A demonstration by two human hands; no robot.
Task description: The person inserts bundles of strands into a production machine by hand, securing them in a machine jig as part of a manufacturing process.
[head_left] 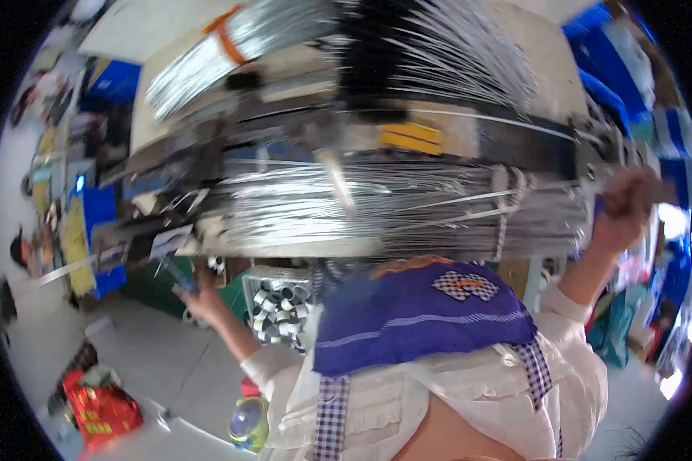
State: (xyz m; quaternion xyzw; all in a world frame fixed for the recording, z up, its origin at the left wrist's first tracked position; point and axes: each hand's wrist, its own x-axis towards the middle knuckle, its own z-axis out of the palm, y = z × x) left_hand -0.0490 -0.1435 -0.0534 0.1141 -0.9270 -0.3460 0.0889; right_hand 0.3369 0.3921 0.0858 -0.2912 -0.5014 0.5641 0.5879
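At the lower left my left hand (201,301) is closed round a slim blue-handled tool (177,275), perhaps pliers; blur hides its exact kind. My right hand (627,209) is raised at the far right, fingers curled into a fist beside the metal fitting (592,163) at the bench's end. What that fist holds, if anything, I cannot make out. Between my hands a bundle of thin silvery wires (423,203) lies lengthwise along the bench's near side, with a pale tie (503,211) round its right part.
More wires (461,58) lie at the back, and an orange band (227,42) wraps another bundle. A yellow block (410,138) sits mid-bench. Below the bench stands a white crate (296,276) of black-and-white rolls. A red bag (104,407) lies on the floor at left.
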